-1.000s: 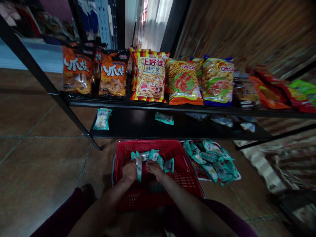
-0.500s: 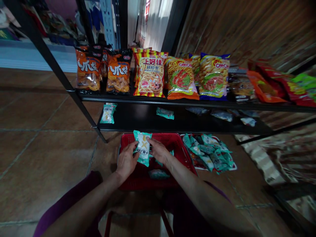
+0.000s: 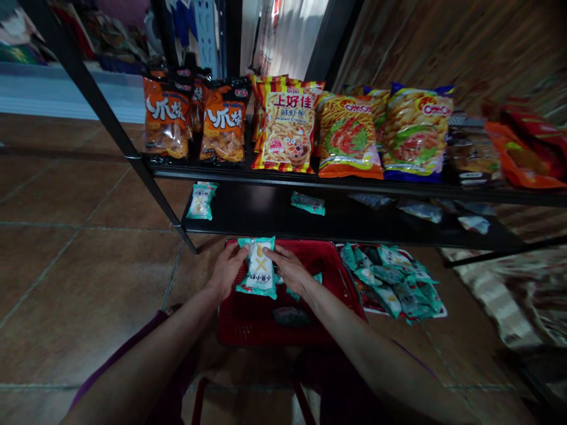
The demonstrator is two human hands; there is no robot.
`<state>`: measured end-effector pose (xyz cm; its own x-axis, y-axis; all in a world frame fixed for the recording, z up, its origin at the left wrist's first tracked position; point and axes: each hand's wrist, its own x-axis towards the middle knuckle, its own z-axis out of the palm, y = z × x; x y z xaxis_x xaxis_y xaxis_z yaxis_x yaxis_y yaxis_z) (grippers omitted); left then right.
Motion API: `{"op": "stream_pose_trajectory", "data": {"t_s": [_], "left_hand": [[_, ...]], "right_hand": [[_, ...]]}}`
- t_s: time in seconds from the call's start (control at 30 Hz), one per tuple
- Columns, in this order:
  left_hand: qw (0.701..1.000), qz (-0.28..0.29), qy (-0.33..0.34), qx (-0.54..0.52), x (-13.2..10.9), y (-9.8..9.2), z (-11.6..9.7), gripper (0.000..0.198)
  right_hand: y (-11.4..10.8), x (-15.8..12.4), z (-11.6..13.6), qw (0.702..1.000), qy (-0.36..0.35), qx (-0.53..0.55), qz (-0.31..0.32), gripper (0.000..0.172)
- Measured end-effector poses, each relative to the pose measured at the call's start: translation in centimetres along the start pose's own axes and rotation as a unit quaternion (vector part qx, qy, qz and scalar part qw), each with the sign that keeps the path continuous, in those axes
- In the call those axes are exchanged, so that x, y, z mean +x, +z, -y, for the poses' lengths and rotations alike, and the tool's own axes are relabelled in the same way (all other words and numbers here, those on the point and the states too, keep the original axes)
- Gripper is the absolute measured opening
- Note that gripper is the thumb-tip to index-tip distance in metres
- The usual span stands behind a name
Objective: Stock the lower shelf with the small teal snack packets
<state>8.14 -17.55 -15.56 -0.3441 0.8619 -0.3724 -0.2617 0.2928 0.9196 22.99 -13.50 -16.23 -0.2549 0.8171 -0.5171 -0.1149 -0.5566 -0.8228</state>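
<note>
Between both hands is a teal and white snack packet, its printed face up and its lettering upside down to me. My left hand grips its left edge, thumb on the front. On the other edge, my right hand is closed with its thumb on the face of the packet. Beneath them sits a red plastic basket with a few packets in it, partly hidden by my right forearm. One similar packet lies at the left end of the lower shelf, and another packet lies farther right.
A black shelf rack spans the view ahead. Its upper board carries orange snack bags, a prawn cracker bag and several other bags. Right of the basket, a tray is heaped with teal packets. Striped cloth hangs at the right.
The packet has turned slightly and now shows more squarely to me, with my left fingers farther up its edge. The view has shifted, so the shelf goods appear larger and farther right.
</note>
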Motion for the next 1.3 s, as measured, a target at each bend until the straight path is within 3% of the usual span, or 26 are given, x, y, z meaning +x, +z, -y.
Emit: {"op": "stream_pose_trajectory", "data": {"t_s": [0.1, 0.27, 0.47, 0.67, 0.87, 1.1, 1.3], "left_hand": [[0.997, 0.032, -0.049, -0.052, 0.1, -0.1, 0.1, 0.036], [0.991, 0.007, -0.080, -0.107, 0.9, -0.1, 0.1, 0.034], [0.985, -0.021, -0.091, -0.148, 2.0, 0.5, -0.1, 0.029], [0.983, -0.073, -0.066, -0.156, 3.2, 0.7, -0.6, 0.025], [0.975, -0.143, -0.068, -0.157, 3.8, 0.9, -1.4, 0.020], [0.971, -0.168, -0.064, -0.161, 4.4, 0.5, -1.2, 0.022], [0.978, -0.140, -0.048, -0.146, 5.0, 0.1, -1.0, 0.027]], "right_hand": [[0.5, 0.0, 0.0, 1.000, 0.006, -0.007, 0.009, 0.038], [1.3, 0.2, -0.1, 0.999, 0.006, -0.011, 0.046, 0.037], [1.6, 0.5, -0.5, 0.999, -0.002, -0.014, 0.034, 0.040], [1.6, 0.2, -0.7, 0.998, 0.017, 0.035, 0.040, 0.042], [1.3, -0.2, -1.1, 0.997, 0.030, 0.009, 0.076, 0.045], [1.4, -0.6, -1.2, 0.996, 0.029, -0.009, 0.085, 0.045], [1.1, -0.4, -1.5, 0.997, 0.035, -0.034, 0.067, 0.040]]}}
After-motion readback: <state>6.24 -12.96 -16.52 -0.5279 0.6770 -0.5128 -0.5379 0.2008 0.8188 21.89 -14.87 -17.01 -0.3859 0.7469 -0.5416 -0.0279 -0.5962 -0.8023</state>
